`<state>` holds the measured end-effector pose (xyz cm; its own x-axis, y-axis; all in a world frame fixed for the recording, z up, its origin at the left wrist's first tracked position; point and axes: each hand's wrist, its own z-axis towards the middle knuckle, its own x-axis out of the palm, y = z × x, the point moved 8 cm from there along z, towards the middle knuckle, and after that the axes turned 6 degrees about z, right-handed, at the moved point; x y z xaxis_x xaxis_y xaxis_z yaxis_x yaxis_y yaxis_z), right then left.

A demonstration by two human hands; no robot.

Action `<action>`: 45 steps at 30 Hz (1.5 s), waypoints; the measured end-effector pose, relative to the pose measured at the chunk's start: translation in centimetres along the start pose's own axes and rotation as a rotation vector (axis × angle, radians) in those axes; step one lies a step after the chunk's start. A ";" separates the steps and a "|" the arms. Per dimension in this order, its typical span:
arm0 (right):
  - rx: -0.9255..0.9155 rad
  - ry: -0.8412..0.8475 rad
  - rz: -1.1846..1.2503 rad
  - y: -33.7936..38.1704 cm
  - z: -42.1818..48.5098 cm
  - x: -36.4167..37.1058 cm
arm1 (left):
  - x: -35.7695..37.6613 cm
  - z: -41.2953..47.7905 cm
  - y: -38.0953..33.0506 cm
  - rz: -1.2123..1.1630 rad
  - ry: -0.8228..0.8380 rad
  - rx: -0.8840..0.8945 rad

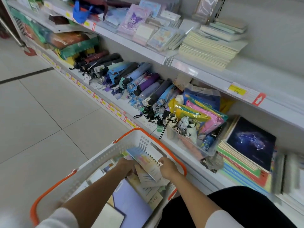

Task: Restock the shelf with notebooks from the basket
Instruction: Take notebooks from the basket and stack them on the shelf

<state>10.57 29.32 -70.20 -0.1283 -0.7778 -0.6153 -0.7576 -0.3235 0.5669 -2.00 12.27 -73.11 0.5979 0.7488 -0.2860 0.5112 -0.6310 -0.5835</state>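
Note:
A white basket with orange handles stands on the floor in front of me, holding several notebooks. Both hands are inside it. My left hand and my right hand grip a pastel spiral notebook by its two sides, tilted and lifted a little above the other notebooks. The shelf's lower level runs along the right. On it lies a stack of notebooks topped by a dark blue constellation cover.
Folded umbrellas fill the lower shelf to the left. A clear bin with bottles and pouches sits beside the notebook stack. The upper shelf carries cream notebook stacks and pastel stationery. Tiled floor lies to the left.

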 end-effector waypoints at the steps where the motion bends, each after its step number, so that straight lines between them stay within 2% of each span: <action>1: 0.002 -0.013 0.024 -0.2 0.2 -0.2 | 0.7 0.3 0.0 0.008 0.013 -0.004; 7: 0.017 -0.054 0.121 -1.5 0.6 -1.1 | 3.0 2.2 -0.2 0.035 -0.011 0.023; 13: 0.027 -0.087 0.154 -2.4 0.0 -2.4 | 3.3 4.0 -0.5 0.173 -0.054 0.035; 18: -0.024 -0.092 0.215 -1.6 -0.7 -3.0 | 3.8 2.3 -1.1 0.084 0.058 -0.002; 23: -0.064 -0.094 0.228 -0.2 -2.0 -3.7 | 2.3 0.5 -2.8 -0.027 0.182 0.080; 28: -0.098 -0.096 0.227 1.6 -3.5 -3.9 | -1.3 -3.1 -4.5 -0.154 0.376 0.193; 33: -0.146 -0.027 0.388 4.5 -5.6 -4.0 | -2.3 -6.7 -6.4 -0.254 0.409 0.231; 36: -0.140 -0.107 0.522 4.8 -6.6 -5.8 | -1.0 -9.7 -8.8 -0.331 0.412 0.306; 40: -0.224 -0.214 0.648 5.7 -10.0 -10.6 | 1.5 -14.7 -12.8 -0.386 0.487 0.473; 45: -0.269 -0.264 0.661 6.0 -14.3 -17.5 | 3.6 -18.7 -16.6 -0.397 0.391 0.525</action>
<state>17.38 33.28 -48.21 -0.6757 -0.7116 -0.1925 -0.2917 0.0183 0.9563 3.21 21.64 -50.19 0.6558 0.7112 0.2532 0.4313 -0.0777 -0.8989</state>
